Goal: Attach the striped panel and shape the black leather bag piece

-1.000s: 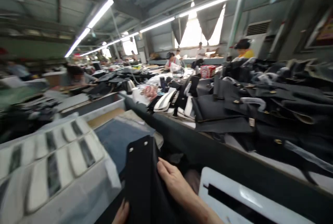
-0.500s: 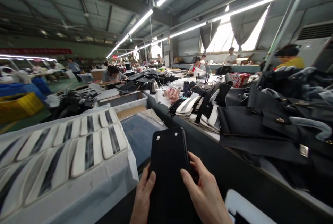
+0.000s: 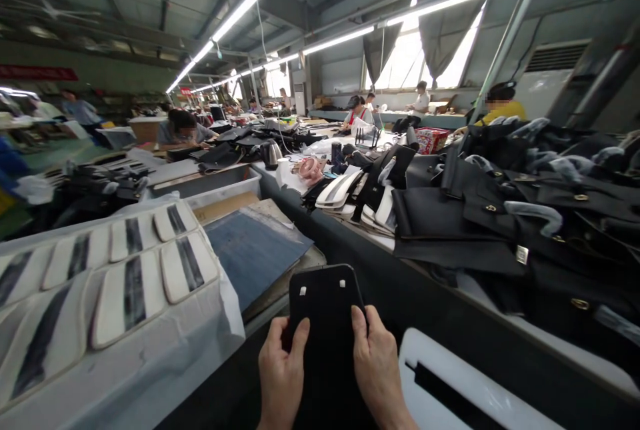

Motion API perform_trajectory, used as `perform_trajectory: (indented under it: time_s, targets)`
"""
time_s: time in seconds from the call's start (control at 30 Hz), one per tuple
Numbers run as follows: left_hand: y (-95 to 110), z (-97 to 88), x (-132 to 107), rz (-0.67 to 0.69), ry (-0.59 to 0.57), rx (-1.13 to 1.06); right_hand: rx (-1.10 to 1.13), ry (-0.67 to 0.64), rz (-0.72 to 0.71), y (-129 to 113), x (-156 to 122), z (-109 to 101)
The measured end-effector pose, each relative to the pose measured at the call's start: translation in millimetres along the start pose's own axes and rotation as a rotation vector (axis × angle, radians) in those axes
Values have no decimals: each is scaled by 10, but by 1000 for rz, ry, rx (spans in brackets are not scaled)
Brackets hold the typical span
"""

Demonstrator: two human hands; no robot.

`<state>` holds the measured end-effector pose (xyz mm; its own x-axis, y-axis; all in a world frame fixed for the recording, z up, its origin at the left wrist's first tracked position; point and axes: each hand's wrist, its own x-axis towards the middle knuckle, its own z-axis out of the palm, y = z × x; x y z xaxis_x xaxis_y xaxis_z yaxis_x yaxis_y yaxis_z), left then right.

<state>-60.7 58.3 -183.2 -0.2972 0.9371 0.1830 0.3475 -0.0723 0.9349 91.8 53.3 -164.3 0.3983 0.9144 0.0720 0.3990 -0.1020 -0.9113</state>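
Note:
Between my hands is a black flat panel with rounded corners (image 3: 325,310), with two small pale tabs near its far edge. My left hand (image 3: 285,363) grips its left side, thumb on top. On the right side, my right hand (image 3: 375,363) pinches the edge, thumb also on top. The panel's near end merges into the dark surface below, so I cannot make out where it stops. Right of my right hand lies a white board with a black slot (image 3: 415,350).
White pieces with dark stripes (image 3: 133,283) lie in rows on a covered surface at left. A blue-grey board (image 3: 255,250) sits ahead. Black bags (image 3: 450,213) are heaped on the right-hand table, beside white padded pieces (image 3: 337,190). Several people work farther back.
The view has turned right. My hands have shifted farther up the black panel, toward the tabbed edge, and its far end sits lower in view. Both hands keep hold of it.

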Motion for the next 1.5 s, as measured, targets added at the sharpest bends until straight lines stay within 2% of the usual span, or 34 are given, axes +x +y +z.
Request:
perform_trajectory:
  time_s: [0.17, 0.33, 0.5, 0.67, 0.77, 0.93, 1.1, 1.2, 1.27, 1.33, 1.43, 1.5]
  targets:
    - [-71, 94, -123, 50, 19, 34, 47, 63, -31, 256, -49, -66]
    - [-66, 138, -175, 87, 2, 33, 95, 84, -26, 378, -101, -105]
    - [-26, 149, -215, 81, -31, 36, 124, 20, 27, 324, -125, -187]
    - [27, 189, -241, 74, -85, -16, 67, -57, 66, 170, 70, -303]
    - [22, 203, -262, 57, -91, -30, 35, -37, 45, 151, 151, -309]
    - [-46, 193, -298, 8, -89, -78, 111, 46, -61, 212, 110, -288]
    - [-49, 138, -113, -30, -70, -191, 167, 59, -90, 242, -3, -289]
    - [64, 98, 119, 51, -41, -245, 193, 43, -126, 215, -85, -273]
    - [176, 85, 248, 65, -107, -305, 199, 31, -139, 189, -122, -259]
    - [280, 89, 315, -12, -235, -408, 198, 23, -140, 169, -135, -248]
    - [352, 107, 311, -166, -424, -607, 222, 3, -114, 162, -130, -240]
    - [344, 110, 285, -192, -478, -703, 247, -26, -85, 164, -133, -242]
